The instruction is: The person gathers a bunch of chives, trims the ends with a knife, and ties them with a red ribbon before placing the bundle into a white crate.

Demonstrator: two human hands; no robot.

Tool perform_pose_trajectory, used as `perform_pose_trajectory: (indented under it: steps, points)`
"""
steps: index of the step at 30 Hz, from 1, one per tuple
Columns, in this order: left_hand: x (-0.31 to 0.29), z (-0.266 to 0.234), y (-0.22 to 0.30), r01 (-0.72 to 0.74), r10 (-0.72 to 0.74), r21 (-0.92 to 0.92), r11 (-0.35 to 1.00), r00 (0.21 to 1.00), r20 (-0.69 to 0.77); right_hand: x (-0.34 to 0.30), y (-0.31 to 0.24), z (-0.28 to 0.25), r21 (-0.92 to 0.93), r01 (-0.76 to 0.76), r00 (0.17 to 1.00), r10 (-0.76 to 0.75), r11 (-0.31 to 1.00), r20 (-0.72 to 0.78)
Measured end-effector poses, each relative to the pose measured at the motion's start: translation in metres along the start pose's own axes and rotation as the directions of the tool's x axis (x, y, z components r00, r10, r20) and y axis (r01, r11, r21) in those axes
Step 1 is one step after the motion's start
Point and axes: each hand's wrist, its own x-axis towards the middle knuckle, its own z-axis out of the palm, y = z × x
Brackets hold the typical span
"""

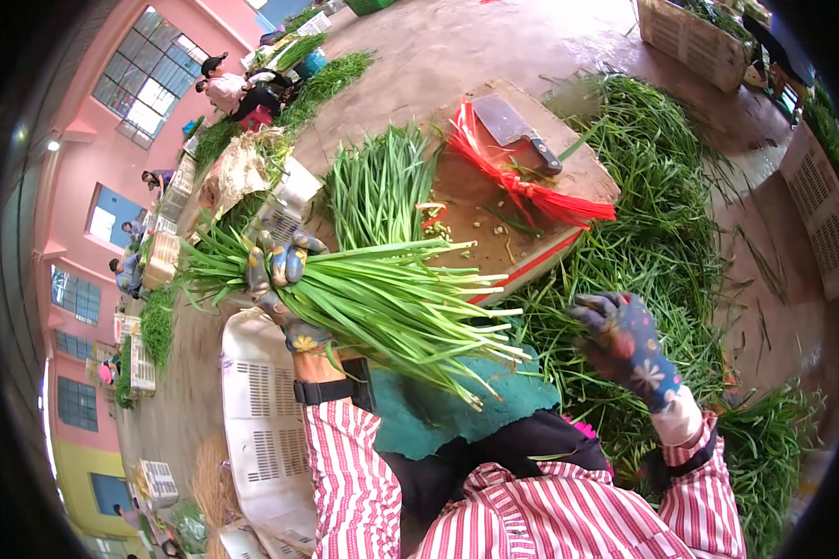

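Observation:
My left hand [284, 279], in a patterned grey glove, is closed around a bunch of garlic chives [382, 298]. The pale cut ends fan out to the right above my lap, and the leafy tips hang left of my fist. My right hand [625, 349], in a matching glove, is over the big loose pile of chives [615, 252] on my right. Its fingers are curled together; whatever they hold, if anything, is hidden. A low wooden board [569, 172] ahead carries a cleaver [513, 126] and a bundle of red ties [522, 186].
Another heap of chives [382, 186] lies against the board's left side. A white plastic crate [252, 410] stands by my left arm, and a green cloth [447, 405] covers my lap. More crates [690, 42] stand far right. Several people [238, 88] sit along the left wall.

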Motion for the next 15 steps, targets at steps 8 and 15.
perform_pose_trajectory:
  steps: [8, 15]
  points:
    - [0.006, 0.008, -0.013, 0.036, -0.036, 0.035, 0.999, 0.999, -0.005, 0.054, -0.069, 0.016, 0.121, 0.249, 0.903, -0.185, 0.961, -0.387]
    - [0.003, 0.012, -0.011, -0.028, 0.052, 0.114, 0.993, 0.975, -0.215, 0.044, -0.050, 0.029, 0.184, 0.331, 0.878, -0.230, 0.926, -0.419]
